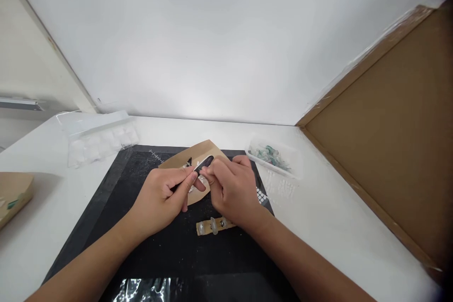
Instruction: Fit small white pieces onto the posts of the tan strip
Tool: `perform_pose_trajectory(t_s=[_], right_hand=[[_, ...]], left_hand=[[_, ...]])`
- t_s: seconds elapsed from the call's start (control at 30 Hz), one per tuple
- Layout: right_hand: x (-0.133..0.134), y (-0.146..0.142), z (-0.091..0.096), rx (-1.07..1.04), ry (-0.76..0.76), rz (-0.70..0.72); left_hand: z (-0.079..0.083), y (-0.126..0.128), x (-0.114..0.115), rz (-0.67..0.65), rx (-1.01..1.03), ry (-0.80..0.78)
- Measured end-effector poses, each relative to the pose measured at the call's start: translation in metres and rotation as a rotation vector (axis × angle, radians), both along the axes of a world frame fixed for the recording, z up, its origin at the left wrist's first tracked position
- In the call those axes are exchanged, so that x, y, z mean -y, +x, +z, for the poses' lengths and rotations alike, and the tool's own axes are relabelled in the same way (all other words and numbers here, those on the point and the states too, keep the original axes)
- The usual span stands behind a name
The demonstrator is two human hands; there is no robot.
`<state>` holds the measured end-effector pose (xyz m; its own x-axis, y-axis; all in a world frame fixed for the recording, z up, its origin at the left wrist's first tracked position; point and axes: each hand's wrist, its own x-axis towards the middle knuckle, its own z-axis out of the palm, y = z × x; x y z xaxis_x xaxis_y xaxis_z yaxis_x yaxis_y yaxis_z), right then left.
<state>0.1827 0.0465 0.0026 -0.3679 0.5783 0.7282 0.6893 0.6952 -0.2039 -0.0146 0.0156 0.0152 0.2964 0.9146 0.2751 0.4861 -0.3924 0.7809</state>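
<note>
My left hand point(166, 191) is closed, thumb and fingers pinching a slim dark bar with a pale edge and rounded end point(204, 164), which looks like a nail file. My right hand point(231, 184) is closed in a pinch against the bar's far end; whatever its fingertips hold is too small or hidden to make out. Both hands are over a brown paper tray point(180, 156) containing white scraps and a small black piece. Below my right hand, a tan strip point(207, 227) bearing several clear pieces lies on the black mat point(159, 250), partly covered by that hand.
At the right back stands a clear plastic container point(293, 163) with green and clear bits. A clear compartment tray point(102, 144) sits back left. Another brown paper tray point(14, 196) is at the left edge. White dot stickers point(261, 195) lie right of my right hand. A cardboard panel point(389, 137) borders the right.
</note>
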Motion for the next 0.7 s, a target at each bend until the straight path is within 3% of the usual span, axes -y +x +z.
perform_pose_trajectory(t_s=[0.1, 0.23, 0.3, 0.43, 0.57, 0.7], right_hand=[[-0.002, 0.001, -0.004, -0.041, 0.003, -0.03], [-0.003, 0.002, -0.007, -0.109, -0.022, 0.113], [-0.003, 0.006, -0.005, -0.213, -0.059, 0.109], [-0.002, 0.016, 0.0, -0.466, -0.305, 0.088], [0.001, 0.017, -0.001, -0.688, -0.573, 0.214], [0.002, 0.013, -0.001, -0.861, -0.716, 0.307]], left_hand=[[-0.001, 0.002, -0.001, 0.022, 0.023, -0.004], [0.0, 0.004, 0.0, 0.028, 0.024, 0.047], [0.002, 0.004, 0.001, 0.045, 0.005, 0.1], [0.003, 0.003, 0.0, 0.063, -0.029, 0.176], [-0.002, 0.004, -0.001, 0.062, -0.055, 0.162], [-0.005, 0.005, -0.002, 0.088, -0.108, 0.212]])
